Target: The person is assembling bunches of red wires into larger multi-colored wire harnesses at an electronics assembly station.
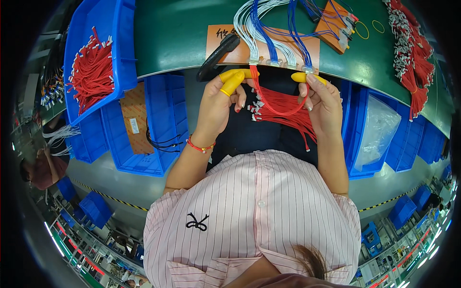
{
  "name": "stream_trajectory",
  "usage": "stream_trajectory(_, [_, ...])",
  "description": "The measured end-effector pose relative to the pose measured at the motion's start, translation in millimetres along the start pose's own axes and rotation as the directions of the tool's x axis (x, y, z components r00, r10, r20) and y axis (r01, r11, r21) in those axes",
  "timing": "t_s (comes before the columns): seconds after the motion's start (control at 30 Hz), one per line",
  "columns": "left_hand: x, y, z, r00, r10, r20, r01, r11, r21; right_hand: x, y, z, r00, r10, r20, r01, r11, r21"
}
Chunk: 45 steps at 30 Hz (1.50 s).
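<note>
Writing first: orange card [216, 50] on the green tabletop [177, 33] has dark handwritten characters, partly covered by a black strip [218, 56]. Brown card [139, 113] in the lower left bin [165, 110] carries a small white label [134, 126]; print too small for us to read. Black stitched emblem [197, 222] on our striped shirt [235, 206].

Containers: upper left blue bin [124, 53] holds a heap of red cables [91, 74] with white ends. The lower left one also has black leads [165, 145] hanging at its side. Right bin [353, 139] has a clear bag [379, 127].

Hands are apart, each pinching the red cable [256, 82], which sags in a U between them just off the tabletop's near edge. Left hand [217, 101] has its end by the white wires [244, 29]; right hand [326, 98] has the other by the blue wires [297, 45]. Yellow finger cots [233, 83] on both. More red cables lie in our lap, below the loop. Large red bundle [415, 72] at the tabletop's right; two yellow rings [356, 30] nearer the middle.
</note>
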<state>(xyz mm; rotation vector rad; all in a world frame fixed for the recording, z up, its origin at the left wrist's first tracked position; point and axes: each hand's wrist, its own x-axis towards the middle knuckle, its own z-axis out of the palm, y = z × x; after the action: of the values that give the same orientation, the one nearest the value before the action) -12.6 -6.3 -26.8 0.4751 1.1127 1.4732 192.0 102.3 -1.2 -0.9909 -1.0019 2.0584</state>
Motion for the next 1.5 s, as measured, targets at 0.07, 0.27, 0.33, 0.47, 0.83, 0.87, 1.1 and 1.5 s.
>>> stream_trajectory(0.07, [-1.7, -2.0, -3.8, 1.000, -0.009, -0.007, 0.009, 1.000, -0.007, 0.3, 5.7, 0.8, 1.000, 0.004, -0.011, -0.003, 0.996, 0.093])
stream_trajectory(0.27, [4.7, 0.3, 5.2, 0.999, 0.028, 0.045, -0.026, 0.999, -0.041, 0.4, 6.3, 3.6, 0.999, -0.007, -0.044, 0.007, 1.000, -0.003])
stream_trajectory(0.33, [8.7, 8.4, 11.2, 0.995, 0.010, 0.102, -0.011, 1.000, 0.007, -4.7, 3.7, 0.5, 0.995, -0.039, -0.087, 0.017, 0.971, -0.239])
stream_trajectory(0.47, [16.3, 13.7, 20.4, 0.995, -0.049, 0.089, 0.046, 0.998, 0.038, -18.7, 6.9, 0.2, 0.995, -0.089, -0.041, 0.071, 0.944, -0.321])
stream_trajectory(0.83, [14.1, 4.9, 18.1, 0.993, 0.032, 0.112, -0.035, 0.999, 0.031, -4.3, 10.7, -0.4, 0.991, -0.134, 0.026, 0.136, 0.967, -0.216])
stream_trajectory(0.87, [11.2, 5.3, 18.0, 0.992, 0.050, 0.120, -0.051, 0.999, 0.001, -8.5, 9.6, -1.4, 0.991, -0.125, 0.040, 0.131, 0.965, -0.226])
stream_trajectory(1.1, [-21.3, 43.3, -7.2, 0.993, 0.054, 0.107, -0.026, 0.970, -0.242, -0.7, 24.1, 3.3, 0.964, -0.175, 0.202, 0.261, 0.781, -0.567])
stream_trajectory(1.5, [-12.5, 2.3, -11.7, 0.999, 0.031, 0.030, -0.043, 0.714, 0.699, 15.8, 45.3, 8.1, 0.911, -0.284, 0.299, 0.399, 0.424, -0.813])
